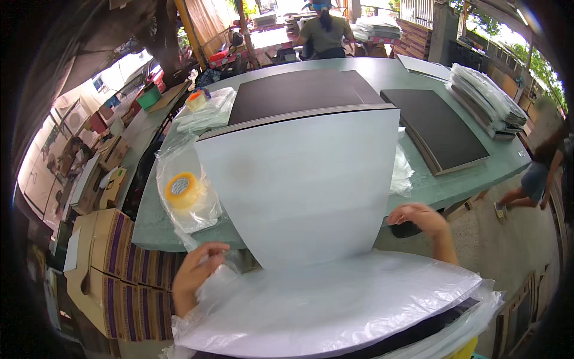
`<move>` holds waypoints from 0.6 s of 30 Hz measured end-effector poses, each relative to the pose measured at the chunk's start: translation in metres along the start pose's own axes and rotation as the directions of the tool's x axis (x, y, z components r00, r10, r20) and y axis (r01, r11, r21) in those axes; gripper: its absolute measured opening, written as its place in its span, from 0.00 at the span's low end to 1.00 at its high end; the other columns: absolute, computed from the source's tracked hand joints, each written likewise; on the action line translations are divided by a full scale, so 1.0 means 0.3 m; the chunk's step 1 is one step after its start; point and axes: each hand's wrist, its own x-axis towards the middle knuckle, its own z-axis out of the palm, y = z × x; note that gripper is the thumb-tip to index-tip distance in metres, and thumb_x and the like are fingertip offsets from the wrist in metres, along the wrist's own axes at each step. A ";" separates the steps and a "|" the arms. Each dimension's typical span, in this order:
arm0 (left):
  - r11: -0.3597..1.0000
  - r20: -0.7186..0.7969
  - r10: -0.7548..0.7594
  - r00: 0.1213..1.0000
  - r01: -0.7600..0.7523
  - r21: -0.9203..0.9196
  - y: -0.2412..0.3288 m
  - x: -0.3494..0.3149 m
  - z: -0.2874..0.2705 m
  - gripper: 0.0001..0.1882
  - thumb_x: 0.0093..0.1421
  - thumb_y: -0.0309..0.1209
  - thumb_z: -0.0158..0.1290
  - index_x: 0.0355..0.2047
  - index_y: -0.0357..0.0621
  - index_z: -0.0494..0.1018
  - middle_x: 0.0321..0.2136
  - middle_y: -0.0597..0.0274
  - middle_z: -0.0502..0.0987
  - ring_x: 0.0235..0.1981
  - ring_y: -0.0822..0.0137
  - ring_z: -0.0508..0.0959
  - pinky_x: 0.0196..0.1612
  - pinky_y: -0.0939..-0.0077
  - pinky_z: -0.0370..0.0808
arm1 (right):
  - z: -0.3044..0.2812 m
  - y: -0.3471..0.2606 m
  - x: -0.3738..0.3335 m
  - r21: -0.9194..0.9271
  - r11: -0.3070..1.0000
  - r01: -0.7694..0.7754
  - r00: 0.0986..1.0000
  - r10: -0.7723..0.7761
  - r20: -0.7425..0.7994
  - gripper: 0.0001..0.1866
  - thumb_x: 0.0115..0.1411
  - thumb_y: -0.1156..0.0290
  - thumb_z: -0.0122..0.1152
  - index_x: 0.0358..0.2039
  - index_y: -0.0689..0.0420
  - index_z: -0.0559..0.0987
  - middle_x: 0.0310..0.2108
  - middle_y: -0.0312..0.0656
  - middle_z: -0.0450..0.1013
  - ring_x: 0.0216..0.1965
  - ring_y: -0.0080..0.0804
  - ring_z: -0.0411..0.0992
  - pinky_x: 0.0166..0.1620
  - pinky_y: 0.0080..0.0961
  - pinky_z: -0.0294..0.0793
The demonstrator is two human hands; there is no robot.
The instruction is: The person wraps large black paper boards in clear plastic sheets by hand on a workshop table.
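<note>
A large white board (305, 179) stands tilted in front of me, its top edge against a stack of dark boards (299, 93) on the green table. Its lower end meets a white sheet in clear plastic (335, 305), on top of a plastic-wrapped pile close to me. My left hand (194, 272) is open beside the pile's left corner, next to loose clear plastic, with its fingers slightly bent. Off the board's right edge, my right hand (424, 221) is open with fingers stretched towards it and holds nothing.
A tape roll (183, 189) lies on plastic at the table's left; another tape roll (196, 100) sits farther back. To the right are a dark board stack (436, 128) and wrapped bundles (487, 102). Cardboard boxes (98, 269) stand left. One person (326, 33) is beyond the table, another (541, 170) at right.
</note>
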 end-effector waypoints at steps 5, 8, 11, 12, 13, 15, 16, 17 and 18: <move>0.924 0.925 0.342 0.162 -0.234 -0.301 0.168 0.052 0.231 0.21 0.58 0.40 0.42 0.50 0.48 0.62 0.46 0.55 0.61 0.43 0.62 0.66 0.49 0.71 0.61 | 0.257 -0.263 -0.003 0.355 0.885 0.301 0.078 -0.393 0.916 0.27 0.54 0.55 0.51 0.49 0.61 0.65 0.52 0.49 0.57 0.55 0.39 0.55 0.55 0.35 0.52; 0.937 0.834 -0.002 0.551 -0.290 0.194 -0.201 0.144 0.373 0.26 0.58 0.46 0.39 0.54 0.48 0.56 0.50 0.49 0.55 0.49 0.56 0.62 0.52 0.68 0.57 | 0.376 -0.018 0.065 -0.074 0.975 0.209 0.346 -0.003 0.938 0.29 0.56 0.50 0.45 0.53 0.53 0.61 0.56 0.48 0.52 0.58 0.41 0.48 0.58 0.35 0.44; 0.793 0.543 -0.388 0.744 -0.031 0.609 -0.559 0.228 0.381 0.28 0.57 0.49 0.36 0.50 0.42 0.61 0.44 0.51 0.66 0.46 0.56 0.65 0.49 0.67 0.61 | 0.350 0.361 0.101 -0.460 0.886 -0.063 0.640 0.390 0.662 0.33 0.53 0.46 0.46 0.54 0.51 0.59 0.57 0.47 0.50 0.58 0.40 0.47 0.58 0.32 0.45; 0.751 0.491 -0.405 0.771 -0.026 0.660 -0.636 0.254 0.380 0.26 0.56 0.47 0.38 0.48 0.40 0.62 0.43 0.50 0.67 0.45 0.55 0.66 0.48 0.67 0.62 | 0.332 0.453 0.101 -0.567 0.797 -0.209 0.696 0.529 0.486 0.35 0.51 0.44 0.47 0.55 0.51 0.59 0.56 0.47 0.51 0.58 0.39 0.48 0.57 0.31 0.46; 0.704 0.434 -0.430 0.791 -0.007 0.710 -0.680 0.274 0.381 0.25 0.56 0.46 0.40 0.46 0.39 0.64 0.41 0.49 0.68 0.44 0.54 0.67 0.47 0.67 0.63 | 0.320 0.487 0.129 -0.620 0.758 -0.204 0.654 0.577 0.490 0.37 0.50 0.42 0.48 0.55 0.52 0.58 0.56 0.47 0.52 0.58 0.40 0.48 0.57 0.31 0.48; 0.708 0.412 -0.341 0.845 -0.058 0.704 -0.661 0.312 0.380 0.21 0.54 0.41 0.43 0.42 0.38 0.66 0.38 0.50 0.70 0.41 0.54 0.69 0.45 0.67 0.65 | 0.266 0.477 0.200 -0.739 0.652 -0.167 0.583 0.670 0.459 0.40 0.47 0.40 0.50 0.55 0.53 0.57 0.55 0.47 0.54 0.57 0.40 0.49 0.56 0.30 0.50; 0.745 0.444 -0.246 0.861 -0.125 0.655 -0.591 0.341 0.376 0.18 0.54 0.38 0.45 0.40 0.39 0.67 0.37 0.51 0.70 0.39 0.55 0.70 0.43 0.67 0.66 | 0.271 0.404 0.260 -0.782 0.622 -0.037 0.486 0.695 0.530 0.41 0.46 0.40 0.51 0.55 0.53 0.58 0.55 0.47 0.55 0.56 0.40 0.51 0.55 0.30 0.52; 0.777 0.464 -0.157 0.872 -0.180 0.603 -0.508 0.355 0.381 0.15 0.53 0.35 0.46 0.38 0.40 0.69 0.36 0.51 0.71 0.38 0.56 0.71 0.42 0.67 0.67 | 0.313 0.284 0.339 -0.798 0.593 0.106 0.366 0.723 0.586 0.41 0.45 0.40 0.52 0.55 0.53 0.58 0.54 0.47 0.55 0.55 0.41 0.53 0.54 0.30 0.54; 0.857 0.237 0.227 0.945 -0.309 0.412 -0.392 0.364 0.420 0.14 0.51 0.32 0.50 0.37 0.37 0.68 0.38 0.52 0.70 0.39 0.56 0.70 0.42 0.68 0.67 | 0.363 0.185 0.376 -0.790 0.564 0.239 0.232 0.757 0.611 0.42 0.45 0.40 0.53 0.54 0.54 0.59 0.54 0.47 0.56 0.54 0.41 0.55 0.53 0.30 0.56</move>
